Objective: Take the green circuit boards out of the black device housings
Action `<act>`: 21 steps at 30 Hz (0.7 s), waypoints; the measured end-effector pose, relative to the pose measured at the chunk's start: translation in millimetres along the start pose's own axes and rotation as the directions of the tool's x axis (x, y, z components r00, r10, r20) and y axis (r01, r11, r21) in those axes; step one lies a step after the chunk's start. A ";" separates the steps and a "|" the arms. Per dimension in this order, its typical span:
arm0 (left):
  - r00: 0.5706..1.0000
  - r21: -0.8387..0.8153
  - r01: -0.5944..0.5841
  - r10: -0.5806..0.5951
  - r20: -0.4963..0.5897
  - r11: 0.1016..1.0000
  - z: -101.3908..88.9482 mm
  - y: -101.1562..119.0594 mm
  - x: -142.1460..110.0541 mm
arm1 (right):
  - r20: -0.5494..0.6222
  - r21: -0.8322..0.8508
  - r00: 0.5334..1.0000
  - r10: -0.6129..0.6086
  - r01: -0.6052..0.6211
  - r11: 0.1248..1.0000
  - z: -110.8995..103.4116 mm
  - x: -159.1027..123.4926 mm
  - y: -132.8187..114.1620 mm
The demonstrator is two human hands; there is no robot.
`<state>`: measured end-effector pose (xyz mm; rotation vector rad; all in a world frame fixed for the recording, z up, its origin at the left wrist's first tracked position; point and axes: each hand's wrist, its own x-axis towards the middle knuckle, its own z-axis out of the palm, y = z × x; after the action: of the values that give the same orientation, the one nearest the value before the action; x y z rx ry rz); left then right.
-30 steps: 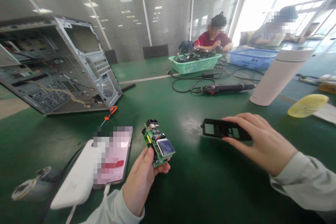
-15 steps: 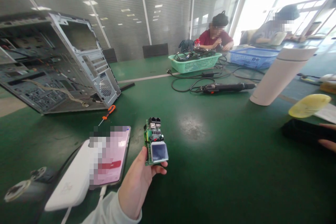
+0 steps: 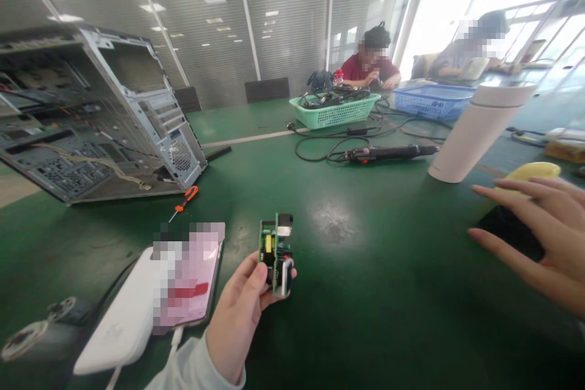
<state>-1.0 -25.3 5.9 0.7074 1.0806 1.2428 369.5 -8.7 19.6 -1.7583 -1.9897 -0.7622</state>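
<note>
My left hand point(image 3: 249, 286) pinches a stacked circuit board point(image 3: 276, 256) near its lower end, above the green table. The board stands roughly on edge toward me, so the gap between its two green layers shows and its small screen faces right. At the right edge my right hand point(image 3: 543, 225) is spread, thumb and fingers apart, with nothing between them. Behind and below it lies a black object point(image 3: 507, 228), partly hidden by the fingers. A yellow item point(image 3: 532, 173) sits just beyond that hand.
To the left stands an opened computer case point(image 3: 114, 122), with an orange screwdriver point(image 3: 185, 200) before it. A phone point(image 3: 203, 274) and white power bank point(image 3: 123, 311) lie nearer. Farther off are an electric screwdriver point(image 3: 388, 153), a tumbler point(image 3: 475, 134), a cable-filled green basket point(image 3: 336, 114) and two people.
My left hand has turned the circuit board from screen-facing to edge-on. My right hand has come further into view from the right, fingers spread, off the black object.
</note>
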 end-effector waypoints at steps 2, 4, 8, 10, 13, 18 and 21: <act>0.995 0.084 -0.076 0.071 0.066 0.994 -2.7 -3.6 -1.7 | -0.076 0.078 0.984 -0.159 0.165 0.983 -7.6 7.8 -32.2; 0.977 0.190 -0.180 0.153 0.147 0.965 -4.7 -6.6 -4.4 | -0.127 0.187 0.955 -0.269 0.289 0.939 -14.8 13.4 -62.0; 0.932 0.406 -0.333 0.232 0.277 0.851 -6.2 -9.4 -10.3 | -0.102 0.407 0.912 -0.397 0.403 0.820 -27.4 17.7 -111.9; 0.898 0.495 -0.431 0.306 0.315 0.755 -6.8 -9.8 -11.7 | -0.062 0.486 0.871 -0.487 0.453 0.748 -30.0 17.8 -132.3; 0.828 0.568 -0.561 0.414 0.378 0.602 -7.4 -10.2 -11.8 | -0.104 0.555 0.831 -0.547 0.505 0.661 -24.9 17.7 -157.0; 0.777 0.599 -0.627 0.451 0.439 0.498 -6.7 -9.3 -11.9 | -0.245 0.594 0.839 -0.486 0.526 0.608 -6.5 18.2 -176.5; 0.793 0.619 -0.608 0.426 0.436 0.498 -5.9 -8.1 -13.0 | -0.267 0.626 0.844 -0.466 0.519 0.582 -3.0 17.8 -177.0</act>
<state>-2.9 -40.4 -0.2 1.9027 1.2115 1.1373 192.1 -9.3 6.6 -0.7295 -2.3191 -0.1518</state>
